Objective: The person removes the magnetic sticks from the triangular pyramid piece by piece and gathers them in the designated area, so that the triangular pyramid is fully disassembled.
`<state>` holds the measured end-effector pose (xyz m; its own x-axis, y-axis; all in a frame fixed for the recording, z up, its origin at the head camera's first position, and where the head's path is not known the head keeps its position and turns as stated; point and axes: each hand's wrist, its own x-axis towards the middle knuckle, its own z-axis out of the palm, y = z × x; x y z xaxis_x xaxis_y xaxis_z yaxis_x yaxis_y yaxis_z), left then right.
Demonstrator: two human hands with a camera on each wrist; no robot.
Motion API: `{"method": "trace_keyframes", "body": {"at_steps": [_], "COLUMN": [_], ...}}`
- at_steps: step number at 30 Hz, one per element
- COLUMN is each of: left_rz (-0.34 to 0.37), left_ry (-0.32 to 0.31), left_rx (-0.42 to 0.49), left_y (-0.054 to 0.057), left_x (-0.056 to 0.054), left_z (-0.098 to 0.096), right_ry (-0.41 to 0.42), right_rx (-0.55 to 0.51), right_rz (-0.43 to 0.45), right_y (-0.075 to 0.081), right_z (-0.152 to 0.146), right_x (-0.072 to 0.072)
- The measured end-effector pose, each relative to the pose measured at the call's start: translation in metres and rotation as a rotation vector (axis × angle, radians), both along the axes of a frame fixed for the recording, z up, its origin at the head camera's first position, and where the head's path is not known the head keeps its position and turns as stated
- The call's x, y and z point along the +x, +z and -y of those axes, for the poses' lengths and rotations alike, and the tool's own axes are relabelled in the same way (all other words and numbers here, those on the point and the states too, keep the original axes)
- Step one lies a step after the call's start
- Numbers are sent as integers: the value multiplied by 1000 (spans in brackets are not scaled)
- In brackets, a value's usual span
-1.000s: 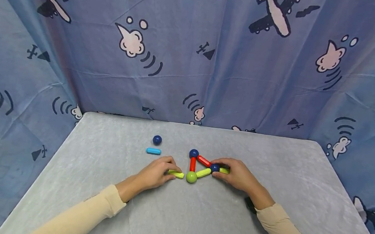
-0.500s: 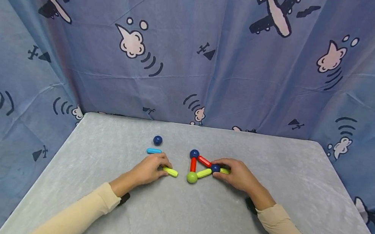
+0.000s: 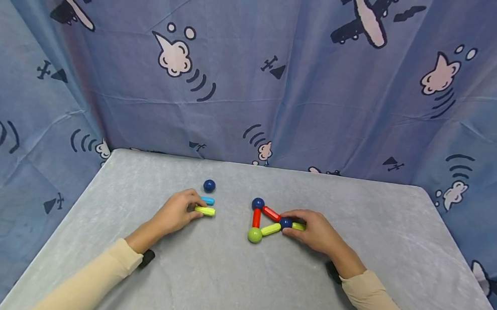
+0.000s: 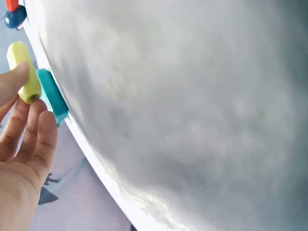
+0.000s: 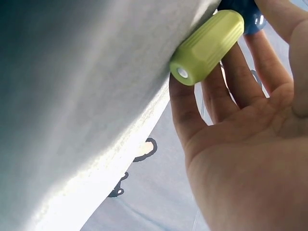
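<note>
My left hand pinches a yellow-green magnetic rod between thumb and fingers, just in front of a light-blue rod on the table. In the left wrist view the thumb lies across the yellow-green rod. My right hand holds the dark blue ball at the right corner of a triangle. Two red rods, one yellow-green rod, another blue ball and a green ball complete that triangle. A further yellow-green rod sticks out from the held ball beneath my right palm.
A loose dark blue ball lies behind the light-blue rod. The grey cloth-covered table ends at a back edge, where a blue curtain with printed planes hangs. Dark wrist devices show at both cuffs.
My left hand has carried the yellow-green rod away from the green ball, leftward and back, to beside the light-blue rod. My right hand and the triangle stay in place.
</note>
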<state>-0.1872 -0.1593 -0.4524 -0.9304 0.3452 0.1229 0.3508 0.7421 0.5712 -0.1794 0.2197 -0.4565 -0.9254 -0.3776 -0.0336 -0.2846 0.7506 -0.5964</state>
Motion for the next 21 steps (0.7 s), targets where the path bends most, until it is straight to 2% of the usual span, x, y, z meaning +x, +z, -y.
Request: {"method": "trace_keyframes", "body": {"at_steps": [10, 17, 21], "left_rz": [6, 6, -1], "left_ry": [40, 108, 122], "left_rx": [-1, 15, 15], "left_y": [-7, -9, -9], "left_x": [-5, -6, -7], "left_z": [8, 10, 9], "right_ry": [11, 5, 3], "right_rx": [-5, 2, -1], "right_rz": [-13, -10, -10], "right_y": [-1, -1, -2], "right_z": [-1, -1, -1], "right_x": [1, 0, 0]}}
